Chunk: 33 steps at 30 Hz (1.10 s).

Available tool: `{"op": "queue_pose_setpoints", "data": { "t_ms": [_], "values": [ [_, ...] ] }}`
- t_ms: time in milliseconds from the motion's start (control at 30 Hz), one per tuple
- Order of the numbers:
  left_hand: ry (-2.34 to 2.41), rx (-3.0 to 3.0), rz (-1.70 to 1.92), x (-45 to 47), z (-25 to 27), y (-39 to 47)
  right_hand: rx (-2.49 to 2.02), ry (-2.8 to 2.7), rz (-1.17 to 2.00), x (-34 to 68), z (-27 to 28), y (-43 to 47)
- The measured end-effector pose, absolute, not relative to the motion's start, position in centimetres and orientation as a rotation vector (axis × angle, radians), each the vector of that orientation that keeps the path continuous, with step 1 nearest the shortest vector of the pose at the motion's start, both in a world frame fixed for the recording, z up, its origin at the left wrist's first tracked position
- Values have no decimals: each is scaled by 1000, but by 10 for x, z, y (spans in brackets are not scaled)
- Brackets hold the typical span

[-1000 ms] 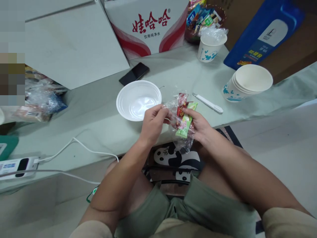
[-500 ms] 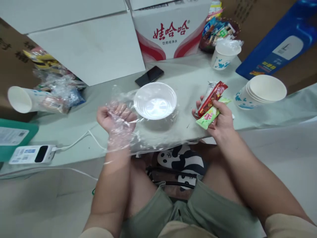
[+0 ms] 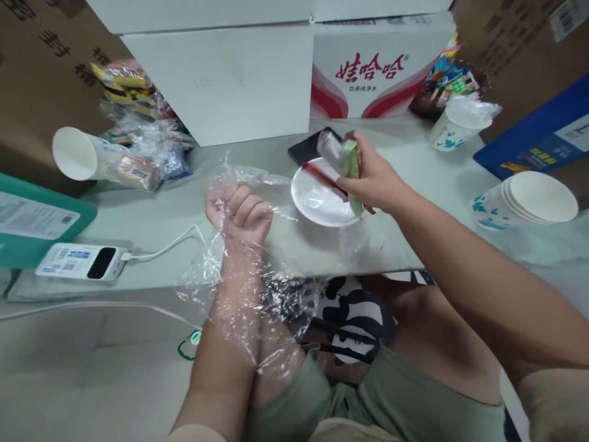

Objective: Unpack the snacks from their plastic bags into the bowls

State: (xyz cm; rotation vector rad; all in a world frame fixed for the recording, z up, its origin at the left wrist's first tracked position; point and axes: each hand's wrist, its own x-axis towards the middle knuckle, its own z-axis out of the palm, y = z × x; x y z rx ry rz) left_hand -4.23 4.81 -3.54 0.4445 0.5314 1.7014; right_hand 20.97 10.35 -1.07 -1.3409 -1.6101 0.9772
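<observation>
My left hand point(image 3: 243, 212) is a closed fist with a thin clear plastic bag point(image 3: 292, 294) gathered at it. The bag drapes over the wrist and hangs past the table edge; its upper part spreads behind the fist toward the white plastic bowl point(image 3: 315, 205). Above the bowl's right side, my right hand point(image 3: 375, 178) grips several snack packets together. Among them are a green packet point(image 3: 352, 161), a silvery one point(image 3: 330, 147) blurred by motion, and a red one point(image 3: 317, 174) pointing left across the bowl. They partly hide the bowl.
A black phone point(image 3: 300, 151) lies behind the bowl. White cartons point(image 3: 230, 86) stand at the back. Stacked paper cups point(image 3: 490, 205) and a blue container point(image 3: 538, 144) are at right. At left are a tipped cup point(image 3: 76, 153), wrapped snacks point(image 3: 156, 144) and a power bank point(image 3: 80, 261) with a white cable.
My right hand has moved left with the packets, from beside the bowl to over it. The bag now hangs lower over my left forearm. The view has shifted left.
</observation>
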Motion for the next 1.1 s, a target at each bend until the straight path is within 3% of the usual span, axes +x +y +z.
{"op": "queue_pose_setpoints", "data": {
  "t_ms": [167,400,600,800,933,1100],
  "values": [
    [617,405,1683,-43,-27,47,-1735,-2093,679,198,-10,105],
    [728,342,1594,-39,-19,49,-1749,-2319,591,207,-12,104],
    [644,300,1458,-32,-18,50,-1637,-2108,280,262,1,62],
    [619,304,1392,-22,-17,56,-2317,-1701,-307,384,5,26],
    [570,270,1369,-12,-13,62,-2678,-1666,-286,436,0,21],
    [617,174,1391,0,-7,65,-2609,-1705,-116,453,3,23]
  ]
}}
